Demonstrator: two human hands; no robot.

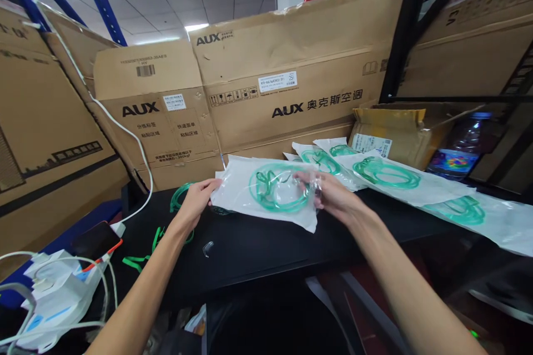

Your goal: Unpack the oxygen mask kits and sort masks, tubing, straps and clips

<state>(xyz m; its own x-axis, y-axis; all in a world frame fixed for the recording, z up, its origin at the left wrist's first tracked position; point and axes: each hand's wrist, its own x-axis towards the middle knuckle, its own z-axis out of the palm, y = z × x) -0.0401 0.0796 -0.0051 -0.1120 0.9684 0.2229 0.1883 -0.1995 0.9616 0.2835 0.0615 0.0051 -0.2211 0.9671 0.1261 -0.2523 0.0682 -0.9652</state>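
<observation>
My left hand [199,195] grips the left edge of a clear plastic bag [241,188] that holds coiled green tubing [277,191]. My right hand [328,193] is closed on the bag's right end, with its fingers under the plastic. The bag is held just above the black table [258,249]. Loose green tubing [180,195] lies on the table beside my left hand, and a green strap [139,258] lies nearer the front left.
Several more bagged green tubing sets [387,175] lie in a row along the right of the table. AUX cardboard boxes [287,83] stand behind. A water bottle [460,150] and a yellow mailer [391,130] sit at the right. A phone [94,239] and white chargers [54,294] are at the left.
</observation>
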